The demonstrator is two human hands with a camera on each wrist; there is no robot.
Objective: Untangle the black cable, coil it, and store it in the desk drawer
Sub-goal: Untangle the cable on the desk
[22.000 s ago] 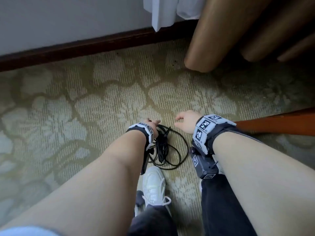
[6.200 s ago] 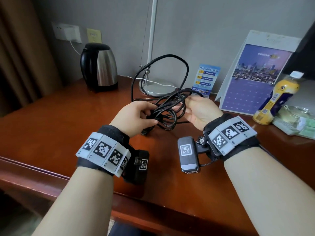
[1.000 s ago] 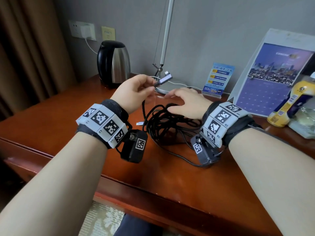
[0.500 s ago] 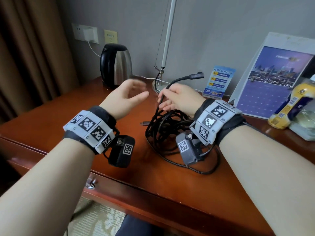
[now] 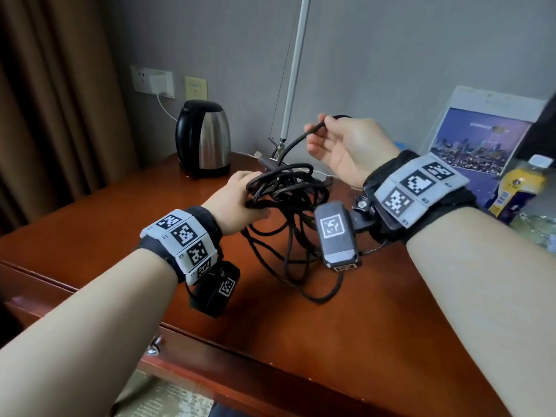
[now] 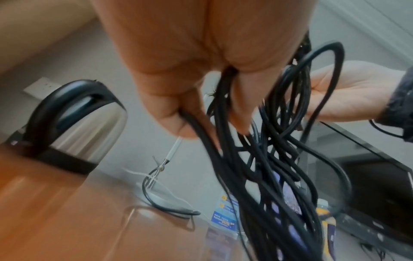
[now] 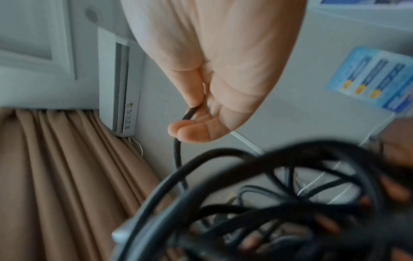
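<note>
Two hands on one tangle: your left hand (image 5: 237, 203) has its fingers curled round a bunch of loops of the black cable (image 5: 288, 200), holding the knot up off the desk (image 5: 120, 224), w/ thumb on the near side of the bundle. Below that grip several loops hang down and the lowest ones lie on the wood, toward you from the fist. Your right hand (image 5: 346, 145) is higher and further from you than the left, pinching a single strand betw. thumb and fingertips (palm turned up, other fingers loosely bent); from that pinch the strand drops left and down into the knot. Right wrist view shows the same: strand nipped at the thumb, then arcing under the fingers. A grey plug end pokes out just above the left-hand grip. Beyond the left hand sits a kettle (image 5: 204, 139), and a lamp pole (image 5: 293, 73) rises behind the bundle. Right of the right wrist: a calendar (image 5: 478, 139) and a yellow bottle (image 5: 520, 188). Drawer knob (image 5: 152, 349) shows under the desk edge, below your left forearm.
</note>
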